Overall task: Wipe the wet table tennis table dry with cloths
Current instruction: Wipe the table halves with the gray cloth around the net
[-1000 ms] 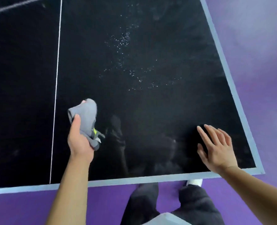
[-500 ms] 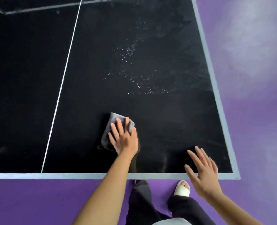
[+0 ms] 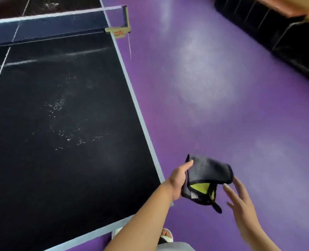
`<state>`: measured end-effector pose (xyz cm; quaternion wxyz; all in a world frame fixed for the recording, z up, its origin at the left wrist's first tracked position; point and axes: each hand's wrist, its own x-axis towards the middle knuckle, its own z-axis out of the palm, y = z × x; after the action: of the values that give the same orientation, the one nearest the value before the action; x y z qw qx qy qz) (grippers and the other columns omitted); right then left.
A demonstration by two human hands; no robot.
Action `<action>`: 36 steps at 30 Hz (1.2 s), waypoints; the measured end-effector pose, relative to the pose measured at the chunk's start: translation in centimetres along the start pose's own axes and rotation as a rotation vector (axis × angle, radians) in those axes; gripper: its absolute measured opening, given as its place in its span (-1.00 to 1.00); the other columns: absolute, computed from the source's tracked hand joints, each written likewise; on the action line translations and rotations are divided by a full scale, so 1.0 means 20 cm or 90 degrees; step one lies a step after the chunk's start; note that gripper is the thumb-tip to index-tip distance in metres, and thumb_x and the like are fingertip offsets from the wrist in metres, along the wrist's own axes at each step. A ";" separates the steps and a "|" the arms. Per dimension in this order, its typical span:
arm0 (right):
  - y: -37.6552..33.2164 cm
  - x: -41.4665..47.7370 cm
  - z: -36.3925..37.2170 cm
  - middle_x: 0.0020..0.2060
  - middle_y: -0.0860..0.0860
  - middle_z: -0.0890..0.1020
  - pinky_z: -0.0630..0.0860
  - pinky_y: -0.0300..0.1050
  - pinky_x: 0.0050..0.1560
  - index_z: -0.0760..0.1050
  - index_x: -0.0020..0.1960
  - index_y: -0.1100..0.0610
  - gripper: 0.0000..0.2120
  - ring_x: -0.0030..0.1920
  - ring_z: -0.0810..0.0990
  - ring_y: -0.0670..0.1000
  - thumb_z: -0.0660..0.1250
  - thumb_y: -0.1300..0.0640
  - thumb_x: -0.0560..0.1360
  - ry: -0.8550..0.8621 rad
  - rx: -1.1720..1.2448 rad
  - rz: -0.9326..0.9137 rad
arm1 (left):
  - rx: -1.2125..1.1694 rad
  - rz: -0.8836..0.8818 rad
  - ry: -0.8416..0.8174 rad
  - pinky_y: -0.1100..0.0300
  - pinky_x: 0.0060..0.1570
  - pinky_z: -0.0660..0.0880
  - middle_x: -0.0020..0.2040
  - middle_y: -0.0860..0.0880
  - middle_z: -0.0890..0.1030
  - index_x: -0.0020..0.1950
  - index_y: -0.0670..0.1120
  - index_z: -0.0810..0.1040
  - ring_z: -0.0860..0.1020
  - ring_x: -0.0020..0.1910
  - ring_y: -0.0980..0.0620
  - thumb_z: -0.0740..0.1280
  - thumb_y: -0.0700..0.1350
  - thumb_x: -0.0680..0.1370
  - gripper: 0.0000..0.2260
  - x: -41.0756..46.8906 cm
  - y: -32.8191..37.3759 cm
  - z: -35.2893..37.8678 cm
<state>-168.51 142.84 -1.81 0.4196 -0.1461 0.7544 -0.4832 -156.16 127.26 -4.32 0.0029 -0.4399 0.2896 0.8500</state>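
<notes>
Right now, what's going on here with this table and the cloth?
A person stands at the corner of a black table tennis table. Their left hand grips a folded dark cloth with a yellow-green inside, held off the table over the purple floor. The right hand is open, fingers straight, close beside the cloth. Water droplets speckle the middle of the table, so the wiping is not finished.

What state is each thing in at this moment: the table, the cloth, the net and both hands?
table tennis table: wet, droplets scattered mid-surface.
cloth: folded, grey outside, yellow inside, held off the table over the floor.
left hand: grips the cloth.
right hand: open, fingers straight, beside the cloth.
net: up, stretched across the table.
</notes>
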 end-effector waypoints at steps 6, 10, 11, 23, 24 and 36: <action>-0.17 0.08 -0.20 0.28 -0.11 0.60 0.40 0.26 0.34 0.39 0.43 -0.11 -0.29 0.25 0.60 0.09 0.49 -0.16 0.32 -0.056 0.329 0.027 | -0.024 0.035 -0.102 -0.17 0.25 0.49 0.18 -0.15 0.68 0.23 -0.10 0.65 0.64 0.16 -0.16 0.28 0.16 0.57 -0.59 -0.04 0.22 0.25; -0.34 0.25 -0.19 0.17 0.02 0.67 0.47 0.13 0.19 0.46 0.36 -0.02 0.00 0.09 0.65 0.05 0.66 -0.29 0.00 -0.120 0.277 0.038 | 0.018 0.056 -0.145 -0.32 0.36 0.38 0.31 -0.22 0.59 0.36 -0.19 0.56 0.51 0.34 -0.29 0.38 0.07 0.53 -0.51 0.06 0.34 0.24; -0.39 0.31 -0.20 0.14 0.04 0.69 0.49 0.11 0.18 0.47 0.34 0.00 -0.05 0.08 0.66 0.05 0.67 -0.25 0.03 -0.114 0.249 0.045 | 0.043 0.075 -0.149 -0.36 0.34 0.38 0.28 -0.26 0.59 0.35 -0.22 0.54 0.52 0.29 -0.31 0.40 0.01 0.53 -0.54 0.10 0.36 0.24; -1.00 1.16 -0.39 0.05 0.01 0.66 0.51 0.01 0.17 0.61 0.11 0.04 -0.77 0.09 0.64 0.01 0.45 0.23 0.48 -0.082 -0.004 0.051 | 0.062 0.194 0.011 -0.30 0.10 0.55 -0.02 -0.23 0.65 0.15 -0.27 0.59 0.63 -0.06 -0.20 0.48 -0.20 0.49 -0.72 0.62 0.96 0.36; -1.09 1.23 -0.40 0.13 -0.07 0.63 0.49 -0.04 0.17 0.59 0.17 -0.05 -0.66 0.18 0.60 -0.06 0.50 0.18 0.44 -0.092 -0.035 0.007 | 0.091 0.212 0.009 -0.24 0.07 0.58 -0.02 -0.21 0.66 0.17 -0.27 0.59 0.64 -0.07 -0.17 0.47 -0.24 0.52 -0.75 0.63 1.05 0.39; -1.61 1.94 -0.16 -0.33 0.15 0.50 0.23 -0.05 -0.25 0.46 -0.26 0.24 -0.32 -0.26 0.43 0.02 0.66 -0.28 0.03 -0.510 -0.177 -0.076 | 0.337 0.348 0.193 0.11 -0.01 0.58 -0.13 0.03 0.67 0.06 -0.09 0.69 0.58 -0.15 0.11 0.55 -0.25 0.44 -0.78 0.67 1.79 0.31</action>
<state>-200.51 104.76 7.09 0.6271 -0.4209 0.5800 -0.3051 -178.32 97.19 5.85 -0.1522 -0.4510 0.6018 0.6413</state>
